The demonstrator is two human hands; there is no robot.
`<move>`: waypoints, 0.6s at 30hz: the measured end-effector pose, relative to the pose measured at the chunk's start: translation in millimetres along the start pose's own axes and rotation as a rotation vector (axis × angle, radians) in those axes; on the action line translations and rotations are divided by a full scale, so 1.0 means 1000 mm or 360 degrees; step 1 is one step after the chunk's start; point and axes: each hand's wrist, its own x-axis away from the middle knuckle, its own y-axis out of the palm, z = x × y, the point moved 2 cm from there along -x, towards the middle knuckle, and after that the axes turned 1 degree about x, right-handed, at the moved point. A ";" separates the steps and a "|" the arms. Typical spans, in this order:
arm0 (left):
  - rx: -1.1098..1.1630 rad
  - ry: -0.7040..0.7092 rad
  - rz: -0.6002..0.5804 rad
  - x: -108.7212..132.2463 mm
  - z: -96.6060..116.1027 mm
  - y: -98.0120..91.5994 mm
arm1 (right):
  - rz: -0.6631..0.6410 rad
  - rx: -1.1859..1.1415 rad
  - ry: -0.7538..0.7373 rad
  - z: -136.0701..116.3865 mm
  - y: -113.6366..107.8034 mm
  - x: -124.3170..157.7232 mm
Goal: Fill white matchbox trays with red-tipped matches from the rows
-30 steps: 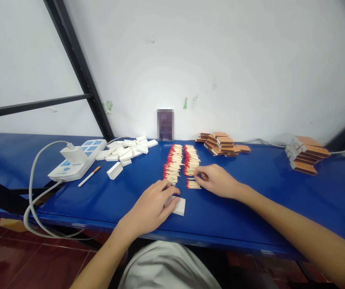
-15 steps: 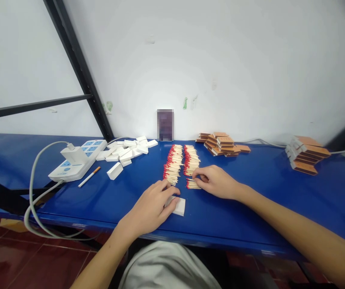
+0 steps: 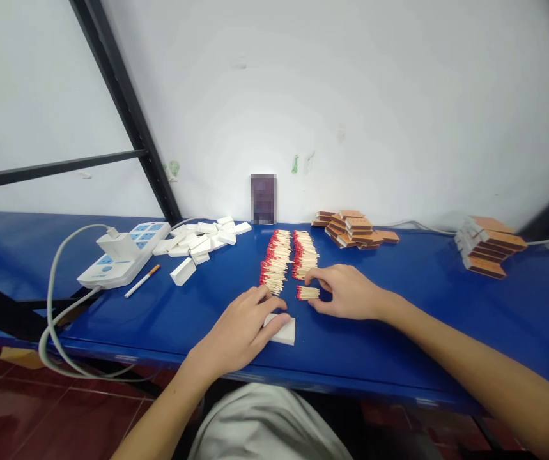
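My left hand (image 3: 243, 329) is closed on a white matchbox tray (image 3: 284, 332) lying near the table's front edge; the thumb presses on it and the hand hides its left part. To the right, my right hand (image 3: 346, 292) has thumb and index finger apart, on either side of a small bunch of red-tipped matches (image 3: 309, 293). Just behind that bunch lies a longer row of matches (image 3: 305, 254), close to the index fingertip. A second long row of matches (image 3: 277, 262) runs beside it on the left, its near end just beyond my left fingers.
White matchbox trays (image 3: 200, 243) are heaped at the back left, beside a cigarette (image 3: 142, 281) and a power strip (image 3: 125, 255) with cables. Brown matchbox sleeves (image 3: 358, 230) are piled at the back right, with another stack of matchboxes (image 3: 489, 246) farther right. A dark blurred rectangle (image 3: 263, 199) stands against the wall.
My right thumb and index finger have spread apart around the small bunch of matches, which now shows in full. The left hand stays on the tray almost unmoved.
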 end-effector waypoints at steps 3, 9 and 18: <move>0.0017 0.0002 -0.0008 0.000 0.001 -0.001 | -0.0031 0.0009 0.0011 0.000 0.000 -0.001; 0.0014 -0.0032 -0.0041 0.002 0.004 -0.004 | -0.0020 -0.0015 -0.0003 0.000 0.002 -0.001; -0.0057 -0.0065 -0.0054 0.001 0.009 -0.003 | -0.0014 -0.0083 -0.0018 -0.002 0.003 -0.001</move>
